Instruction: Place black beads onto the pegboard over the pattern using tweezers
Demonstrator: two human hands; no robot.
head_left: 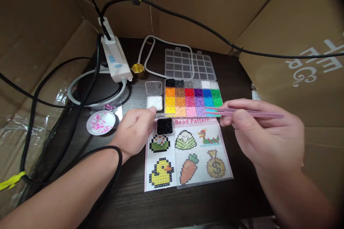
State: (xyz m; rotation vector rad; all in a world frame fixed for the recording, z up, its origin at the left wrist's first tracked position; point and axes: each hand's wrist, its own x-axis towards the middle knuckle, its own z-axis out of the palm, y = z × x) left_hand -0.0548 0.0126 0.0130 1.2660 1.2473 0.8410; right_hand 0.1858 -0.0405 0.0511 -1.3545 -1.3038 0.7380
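A left forearm (77, 182) crosses the foreground, a black cable (119, 161) looped near the wrist, as a person works with craft beads inside a cardboard enclosure (201, 32). The right hand (276, 139) is clamped on pink tweezers (264, 114), held nearly level between thumb and fingers, the tips slightly apart over the lower-right part of the bead box (185, 116); no bead shows between them. The left hand (135, 128) sits between the boxed white beads (154, 102) and the black beads (165, 126), its thumb at the lower edge of the white ones; whether it grips anything cannot be told. The black beads rest on a pattern sheet (173, 155), with a clear pegboard (206, 181) over its right half. To the left stand a dish (90, 128) of pink beads and a power strip (118, 61).

The step in hand appears to be getting ready to pick beads with the tweezers. A pick would call for lowering the tips onto a single bead and squeezing lightly, with the left hand keeping the small boxes from sliding.
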